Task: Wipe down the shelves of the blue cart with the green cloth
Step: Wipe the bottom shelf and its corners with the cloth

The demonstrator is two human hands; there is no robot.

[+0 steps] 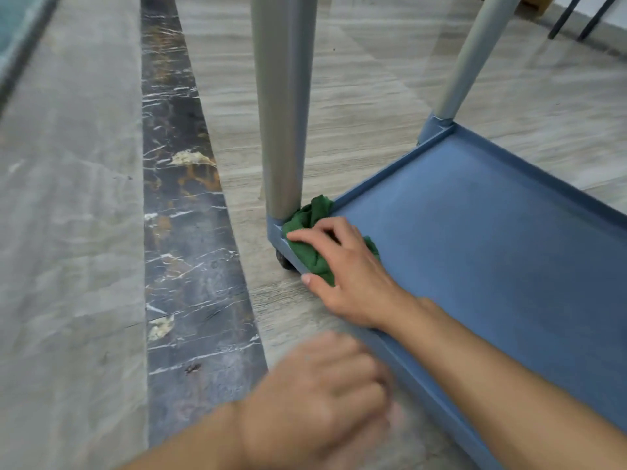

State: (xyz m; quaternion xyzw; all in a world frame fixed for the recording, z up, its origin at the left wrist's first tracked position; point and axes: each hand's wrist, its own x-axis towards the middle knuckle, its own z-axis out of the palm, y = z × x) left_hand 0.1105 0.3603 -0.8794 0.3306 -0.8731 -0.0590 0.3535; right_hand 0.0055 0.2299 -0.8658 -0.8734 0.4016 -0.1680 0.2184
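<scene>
Your right hand [349, 266] presses the bunched green cloth [310, 228] flat into the bottom shelf's [492, 249] corner beside the grey post [283, 106], reaching dirt trapped there. Your left hand [319, 398], blurred, loosely curled and holding nothing visible, hovers near the shelf's edge.

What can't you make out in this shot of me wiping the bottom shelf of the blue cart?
- Upper shelves: cut off by the top edge of the head view; only the posts show.
- Bottom shelf: far right part runs off the right edge.
- Green cloth: mostly covered by the right hand.
- Left hand: motion-blurred, fingers unclear.
- Caster: mostly hidden under the shelf corner.
</scene>
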